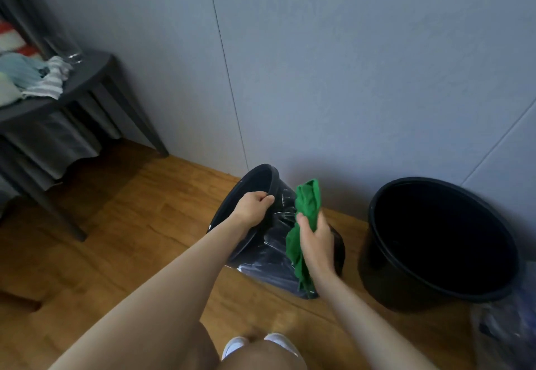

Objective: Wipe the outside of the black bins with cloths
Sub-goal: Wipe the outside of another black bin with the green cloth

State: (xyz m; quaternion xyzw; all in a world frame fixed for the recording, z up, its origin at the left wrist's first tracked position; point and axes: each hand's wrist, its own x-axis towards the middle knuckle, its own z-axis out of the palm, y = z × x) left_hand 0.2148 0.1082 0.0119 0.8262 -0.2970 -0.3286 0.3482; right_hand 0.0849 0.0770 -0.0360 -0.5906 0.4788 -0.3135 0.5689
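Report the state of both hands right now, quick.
Left hand: closed on the rim of the tilted black bin.
Right hand: fingers closed around the green cloth, against the bin's side.

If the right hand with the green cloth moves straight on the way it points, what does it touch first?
Most likely the tilted black bin: the right hand, holding the green cloth, points up along the bin's side. Beyond that is the wall; depth is unclear.

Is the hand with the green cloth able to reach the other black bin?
Probably yes: the right hand holds the green cloth, and the upright bin stands just to its right, with only bare floor between.
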